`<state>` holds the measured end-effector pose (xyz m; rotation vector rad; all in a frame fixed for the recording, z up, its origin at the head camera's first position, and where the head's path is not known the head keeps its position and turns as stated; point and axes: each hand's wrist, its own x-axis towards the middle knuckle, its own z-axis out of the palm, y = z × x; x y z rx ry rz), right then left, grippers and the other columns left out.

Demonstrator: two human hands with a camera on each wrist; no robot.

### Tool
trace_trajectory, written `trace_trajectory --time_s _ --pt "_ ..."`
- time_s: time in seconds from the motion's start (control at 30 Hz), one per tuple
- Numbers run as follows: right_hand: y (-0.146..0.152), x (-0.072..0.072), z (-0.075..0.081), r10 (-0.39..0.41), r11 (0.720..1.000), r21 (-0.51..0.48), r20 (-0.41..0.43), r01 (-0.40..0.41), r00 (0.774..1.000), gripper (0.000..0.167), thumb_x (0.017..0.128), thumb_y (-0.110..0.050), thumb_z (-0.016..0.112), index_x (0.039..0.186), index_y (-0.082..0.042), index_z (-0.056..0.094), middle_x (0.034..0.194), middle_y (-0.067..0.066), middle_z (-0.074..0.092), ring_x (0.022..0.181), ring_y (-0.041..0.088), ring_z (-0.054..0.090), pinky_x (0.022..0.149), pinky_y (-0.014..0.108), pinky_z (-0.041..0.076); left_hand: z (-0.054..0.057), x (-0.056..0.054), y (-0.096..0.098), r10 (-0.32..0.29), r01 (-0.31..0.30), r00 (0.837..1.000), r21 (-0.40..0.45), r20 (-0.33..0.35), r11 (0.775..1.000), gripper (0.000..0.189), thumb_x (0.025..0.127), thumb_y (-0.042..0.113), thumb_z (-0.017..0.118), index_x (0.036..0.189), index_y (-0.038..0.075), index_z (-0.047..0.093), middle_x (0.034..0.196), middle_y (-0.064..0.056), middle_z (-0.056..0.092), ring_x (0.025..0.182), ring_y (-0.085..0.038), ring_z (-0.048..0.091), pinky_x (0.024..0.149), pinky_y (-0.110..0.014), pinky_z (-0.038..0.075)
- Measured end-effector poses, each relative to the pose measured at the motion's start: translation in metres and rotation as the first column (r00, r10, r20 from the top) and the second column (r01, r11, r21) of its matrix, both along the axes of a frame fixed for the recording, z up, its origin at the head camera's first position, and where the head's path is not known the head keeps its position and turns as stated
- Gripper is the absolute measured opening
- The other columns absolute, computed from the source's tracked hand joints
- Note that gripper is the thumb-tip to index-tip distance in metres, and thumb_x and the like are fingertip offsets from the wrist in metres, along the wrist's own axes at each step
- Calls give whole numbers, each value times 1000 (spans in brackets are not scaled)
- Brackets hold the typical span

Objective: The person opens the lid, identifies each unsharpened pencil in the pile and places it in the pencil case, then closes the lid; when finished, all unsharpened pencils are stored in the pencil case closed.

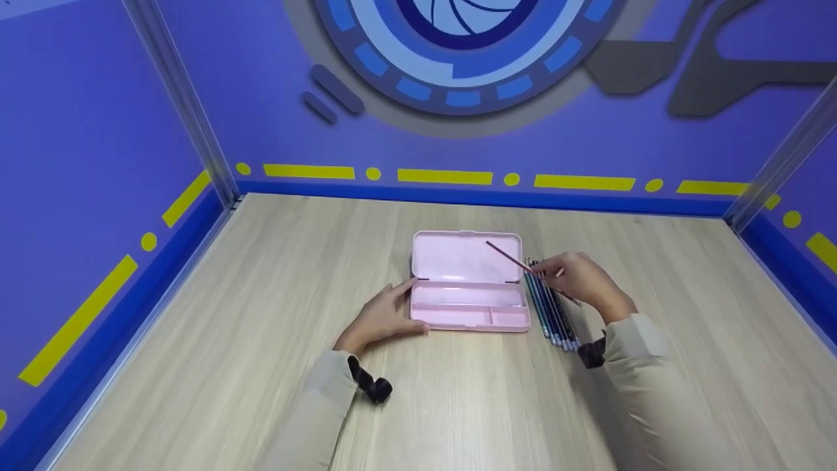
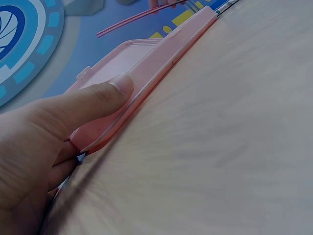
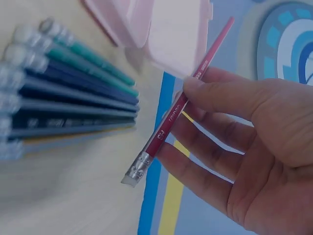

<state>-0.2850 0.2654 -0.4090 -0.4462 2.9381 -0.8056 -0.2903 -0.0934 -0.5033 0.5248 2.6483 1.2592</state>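
Observation:
A pink pencil case lies with its lid swung back, its compartments bare. My left hand grips the case's left end. In the left wrist view the thumb presses the front wall while the other fingers are behind the end. Above the case's right side, my right hand pinches a red pencil between thumb and fingers. White eraser end down, the pencil slants up and left over the lid. Beneath this hand, several dark and green pencils lie side by side, close to the case's right edge.
The case and pencils rest on a light wooden table. Blue panels with yellow dashes enclose its back and sides, joined by metal posts at the corners. Black straps hang at both wrists.

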Motion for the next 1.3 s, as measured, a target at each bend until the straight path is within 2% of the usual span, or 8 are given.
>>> trace_trajectory --time_s 0.13,0.23,0.4,0.57,0.7,0.83,1.1,1.3 --pt "-15 -4 -1 74 997 37 -43 -72 996 24 86 3 64 107 -3 74 97 14 73 82 23 65 68 37 57 -1 0 0 1 -1 1000 -3 1 1000 102 64 48 86 149 23 36 152 -18 36 144 -44 20 115 -59 23" --pt "-27 -7 -1 131 989 73 -64 -127 989 26 84 5 65 106 -4 75 100 13 74 89 25 67 79 43 57 -2 0 0 1 -1 1000 -6 0 1000 101 64 49 86 149 24 37 152 -17 36 144 -43 20 115 -59 23" --pt "-50 -9 -2 175 978 122 -20 -172 984 32 83 10 62 106 -9 76 103 11 74 94 25 67 85 44 56 -2 0 1 -2 2 1000 -7 -4 1000 101 63 49 86 149 26 38 152 -16 36 144 -44 20 115 -59 23" --pt "-68 -9 -3 169 974 146 27 -172 985 32 85 7 62 106 -13 76 107 9 73 96 23 66 87 42 56 -2 0 0 -7 7 1000 1 -5 1000 101 64 49 85 149 24 37 152 -14 37 144 -44 19 115 -59 24" --pt "-77 -10 -8 156 977 141 28 -158 987 30 85 5 64 105 -15 77 107 6 74 96 22 67 85 39 56 -2 -1 0 -7 7 1000 1 -9 1000 103 63 50 86 149 24 37 152 -19 36 144 -44 20 114 -59 23" --pt "-84 -9 -13 132 984 116 38 -136 991 28 85 4 66 105 -12 76 108 7 73 104 26 67 91 42 54 -2 -1 -1 -1 1 1000 -1 -15 1000 104 62 50 86 149 24 36 152 -23 34 143 -45 21 114 -60 23" --pt "-77 -6 -17 120 988 92 22 -122 992 27 83 5 66 106 -6 75 107 11 73 103 28 68 89 43 55 -1 0 -2 7 -7 1000 -8 -5 1000 102 63 49 86 149 24 37 152 -20 34 143 -44 21 114 -59 24" --pt "-65 -5 -22 108 992 69 15 -109 994 27 83 8 66 106 -4 74 103 13 73 96 27 69 87 43 56 -1 0 0 12 -12 1000 -2 1 1000 101 63 48 86 149 24 38 153 -23 32 144 -44 21 114 -59 23"
